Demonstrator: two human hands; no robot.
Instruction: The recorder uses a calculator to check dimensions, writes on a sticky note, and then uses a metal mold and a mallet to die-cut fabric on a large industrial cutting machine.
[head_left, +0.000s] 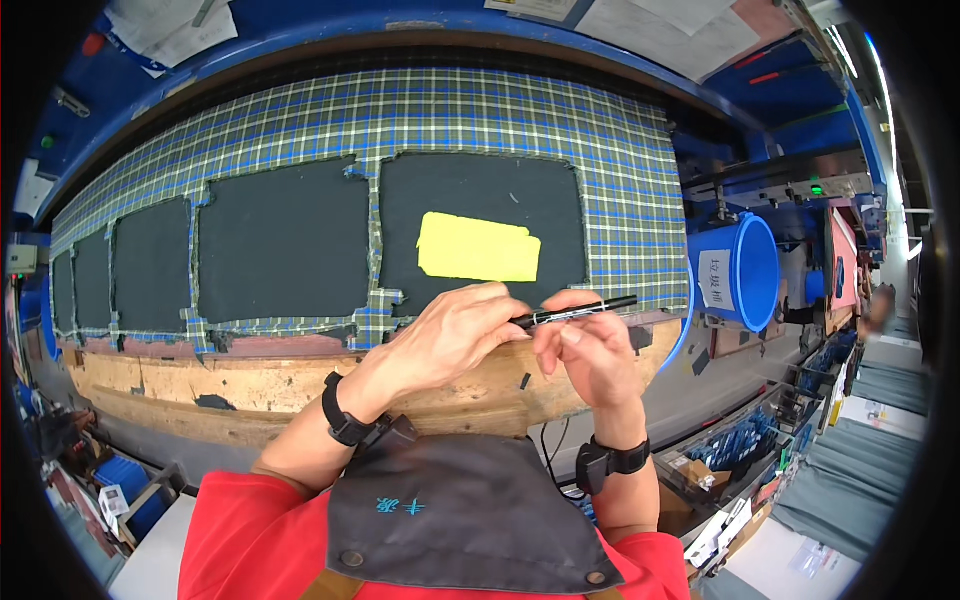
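Note:
Between both hands lies a black marker pen, almost level, above the front edge of the plaid cloth. My left hand is closed, its fingertips pinching the pen's left end. From the right, my right hand grips the barrel between thumb and fingers, and the other end sticks out past it. Just beyond the hands, a bright yellow flat piece rests on a black rectangular panel. Similar black panels run leftward, with cut plaid strips between them.
A worn wooden board edges the bench in front of me. To the right stands a blue bin with a white label. A blue machine frame spans the far side, with papers on it. Lower right, a cart holds assorted items.

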